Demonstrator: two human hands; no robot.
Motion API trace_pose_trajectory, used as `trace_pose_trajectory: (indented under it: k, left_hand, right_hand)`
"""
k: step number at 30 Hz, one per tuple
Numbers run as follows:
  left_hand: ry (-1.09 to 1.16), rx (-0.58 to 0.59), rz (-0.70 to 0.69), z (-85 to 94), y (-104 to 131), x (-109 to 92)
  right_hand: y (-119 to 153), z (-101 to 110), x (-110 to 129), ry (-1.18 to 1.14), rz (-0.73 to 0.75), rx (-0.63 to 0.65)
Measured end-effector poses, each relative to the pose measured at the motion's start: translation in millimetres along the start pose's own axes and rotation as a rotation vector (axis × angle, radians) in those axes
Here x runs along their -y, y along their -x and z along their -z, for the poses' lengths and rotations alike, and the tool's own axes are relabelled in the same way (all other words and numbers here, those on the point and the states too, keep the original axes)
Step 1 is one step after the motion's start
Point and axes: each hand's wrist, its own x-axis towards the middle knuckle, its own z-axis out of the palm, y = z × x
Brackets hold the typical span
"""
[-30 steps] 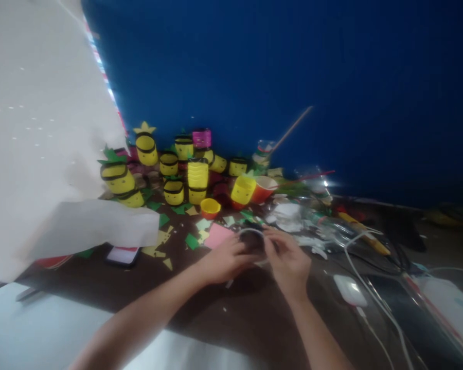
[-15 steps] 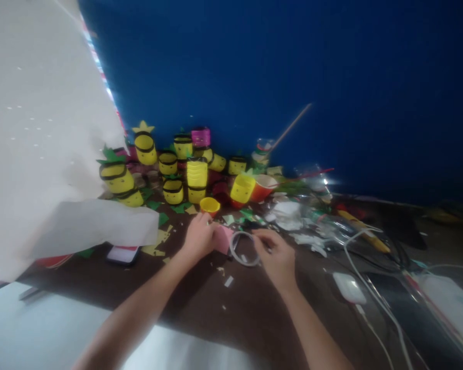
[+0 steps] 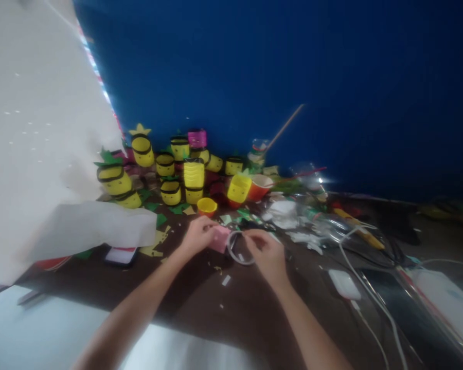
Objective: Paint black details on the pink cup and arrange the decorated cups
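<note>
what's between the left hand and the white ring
The pink piece lies between the left hand and the white ring, in the head view.

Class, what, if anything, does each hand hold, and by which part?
The right hand holds the pale ring by its right side. The left hand is at the left edge of the pink piece; whether it grips cannot be told.

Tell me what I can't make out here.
Head view:
Whether the left hand grips the square pink paper: blurred.
Right side of the pale round ring: hidden by the right hand.
Far end of the dark-rimmed phone: hidden by the white paper sheet.
Right end of the white flat panel: cut by picture edge.
</note>
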Motion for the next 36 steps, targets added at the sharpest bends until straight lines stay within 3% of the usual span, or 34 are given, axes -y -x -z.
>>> trace_pose_trajectory:
  k: [5, 9, 16, 23, 36]
  left_hand:
    - [0.596, 0.108, 0.238, -8.3, 0, -4]
    - [0.771, 0.128, 0.320, -12.5, 1, -6]
    - [0.927, 0.126, 0.393, -17.4, 1, -4]
    - [0.917, 0.128, 0.396, -19.5, 2, -2]
    - [0.923, 0.188, 0.486, -22.2, 7, -14]
  right_hand:
    - [0, -3, -3, -0.112, -0.095, 0.046]
    - [1, -4, -5, -0.180, -0.157, 0.080]
    - [1, -5, -1, -0.204, -0.210, 0.100]
    - [1, -6, 1, -0.225, -0.218, 0.116]
    - [0, -8, -4, -0.170, -0.087, 0.109]
